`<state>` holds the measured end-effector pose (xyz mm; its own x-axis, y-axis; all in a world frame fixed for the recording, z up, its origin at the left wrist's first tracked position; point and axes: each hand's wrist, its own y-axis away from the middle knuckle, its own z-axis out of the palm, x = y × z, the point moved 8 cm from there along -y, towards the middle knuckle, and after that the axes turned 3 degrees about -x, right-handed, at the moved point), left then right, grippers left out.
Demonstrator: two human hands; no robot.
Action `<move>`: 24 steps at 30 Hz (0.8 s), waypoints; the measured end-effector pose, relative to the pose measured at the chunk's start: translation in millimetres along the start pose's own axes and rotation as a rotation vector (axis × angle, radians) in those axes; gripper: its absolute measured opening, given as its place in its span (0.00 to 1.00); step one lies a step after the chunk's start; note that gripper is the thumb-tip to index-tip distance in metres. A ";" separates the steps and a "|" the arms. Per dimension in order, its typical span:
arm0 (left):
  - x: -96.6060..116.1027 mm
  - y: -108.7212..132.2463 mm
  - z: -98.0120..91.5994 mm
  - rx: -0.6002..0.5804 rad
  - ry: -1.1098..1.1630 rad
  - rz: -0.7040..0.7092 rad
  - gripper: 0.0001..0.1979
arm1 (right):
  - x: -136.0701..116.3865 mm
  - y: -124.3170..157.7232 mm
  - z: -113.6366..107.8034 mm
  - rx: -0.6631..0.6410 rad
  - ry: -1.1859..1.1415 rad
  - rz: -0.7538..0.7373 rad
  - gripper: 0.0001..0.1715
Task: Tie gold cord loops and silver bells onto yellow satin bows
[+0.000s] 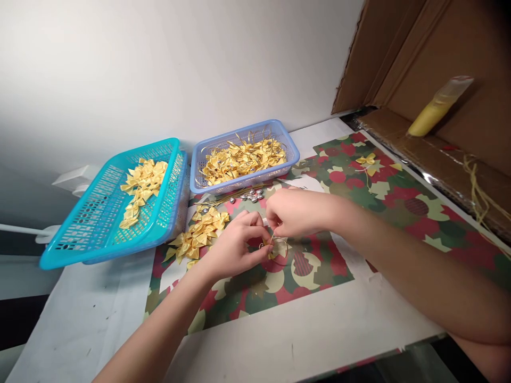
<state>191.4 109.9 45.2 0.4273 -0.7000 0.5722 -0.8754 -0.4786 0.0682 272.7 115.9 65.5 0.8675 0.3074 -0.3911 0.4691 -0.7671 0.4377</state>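
Observation:
My left hand (235, 242) and my right hand (293, 213) meet over the patterned paper (319, 266), both pinched on a small yellow ribbon bow with a gold cord loop (277, 249). A loose pile of yellow bows (199, 234) lies just left of my left hand. A few silver beads (249, 196) and gold cords (227, 198) lie behind my hands.
A turquoise basket (96, 229) with yellow bows sits tilted at the left. A blue basket (199, 159) holds finished bows with cords. A single bow (367, 159) lies on the paper at the right. A cardboard box (439, 138) holding a yellow bag (435, 109) stands at the far right.

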 end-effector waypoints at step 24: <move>1.3 -3.5 6.5 -0.063 -0.239 0.095 0.09 | -0.7 0.0 -0.6 0.012 0.013 -0.036 0.09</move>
<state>196.5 107.3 40.4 0.3768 -0.8493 0.3698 -0.9234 -0.3757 0.0780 272.2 116.0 66.3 0.8523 0.3419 -0.3959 0.4980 -0.7619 0.4141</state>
